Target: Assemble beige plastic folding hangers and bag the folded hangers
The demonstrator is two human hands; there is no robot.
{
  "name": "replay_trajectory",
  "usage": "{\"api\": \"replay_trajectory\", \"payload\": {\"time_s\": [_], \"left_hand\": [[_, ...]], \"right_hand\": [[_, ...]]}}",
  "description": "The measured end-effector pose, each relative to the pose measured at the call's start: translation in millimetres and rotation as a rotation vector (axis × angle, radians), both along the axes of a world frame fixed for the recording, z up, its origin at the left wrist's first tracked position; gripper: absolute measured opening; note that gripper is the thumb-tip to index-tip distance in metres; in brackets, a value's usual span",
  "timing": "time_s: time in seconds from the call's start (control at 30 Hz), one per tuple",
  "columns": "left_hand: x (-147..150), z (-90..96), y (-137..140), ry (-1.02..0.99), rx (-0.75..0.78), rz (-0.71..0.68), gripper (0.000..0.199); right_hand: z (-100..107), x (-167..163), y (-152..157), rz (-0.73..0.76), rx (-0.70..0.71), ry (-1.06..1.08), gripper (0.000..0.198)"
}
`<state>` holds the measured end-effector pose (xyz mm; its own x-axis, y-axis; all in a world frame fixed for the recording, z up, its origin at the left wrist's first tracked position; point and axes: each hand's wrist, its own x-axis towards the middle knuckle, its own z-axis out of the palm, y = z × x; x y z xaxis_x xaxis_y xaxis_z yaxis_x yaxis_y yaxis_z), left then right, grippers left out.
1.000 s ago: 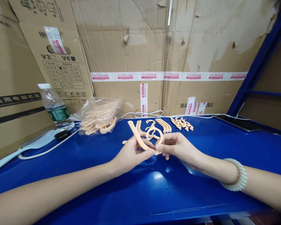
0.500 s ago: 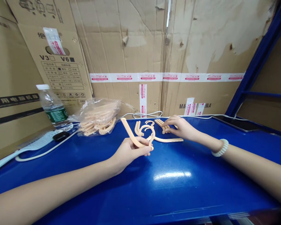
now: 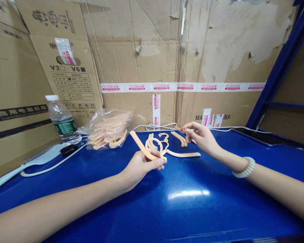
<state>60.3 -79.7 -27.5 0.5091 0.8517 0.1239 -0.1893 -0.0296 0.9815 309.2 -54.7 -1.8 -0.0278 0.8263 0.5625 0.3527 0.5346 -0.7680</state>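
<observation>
My left hand (image 3: 144,165) is closed on a peach-coloured hanger piece (image 3: 143,146), a curved hook joined to one slanting arm. Between the fingertips of my right hand (image 3: 201,136), raised a little above the table, is a slim hanger arm (image 3: 177,128) of the same colour; my fingers cover part of it. Loose hanger arms (image 3: 179,139) lie side by side just left of my right hand. Behind the held piece, a hanger hook (image 3: 163,135) and a long hanger arm (image 3: 183,154) rest on the blue table (image 3: 190,216). More arms (image 3: 150,140) are partly hidden by the held hook.
A clear plastic bag (image 3: 110,128) full of hanger parts lies at the back left. Beside it stand a water bottle (image 3: 63,119), a white keyboard (image 3: 38,160) and a black mouse-like object (image 3: 69,149). A dark tablet (image 3: 255,135) and white cable (image 3: 154,127) lie near the cardboard wall (image 3: 142,60).
My right hand has lifted a hanger arm from the loose group and moved slightly right. My left hand keeps its hold on the hook piece. The view has shifted a little.
</observation>
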Motion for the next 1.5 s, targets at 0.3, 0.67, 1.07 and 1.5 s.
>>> {"api": "replay_trajectory", "payload": {"time_s": [0.3,0.67,1.07,1.5], "left_hand": [[-0.8,-3.0,1.6,-0.012,0.03,-0.021,0.025],[-0.5,-1.3,-0.9,0.017,0.039,-0.012,0.021],[-1.1,0.2,-3.3,0.088,0.094,-0.06,0.019],[-1.4,-0.7,-4.6,0.054,0.072,-0.032,0.021]], "right_hand": [[6.1,-37.8,-47.1,0.201,-0.34,0.475,0.026],[-2.2,-47.9,-55.4,0.435,-0.527,0.414,0.028],[-2.8,-49.7,-56.8,0.429,-0.409,0.19,0.022],[-5.2,-51.7,-57.9,0.519,-0.367,0.148,0.024]]}}
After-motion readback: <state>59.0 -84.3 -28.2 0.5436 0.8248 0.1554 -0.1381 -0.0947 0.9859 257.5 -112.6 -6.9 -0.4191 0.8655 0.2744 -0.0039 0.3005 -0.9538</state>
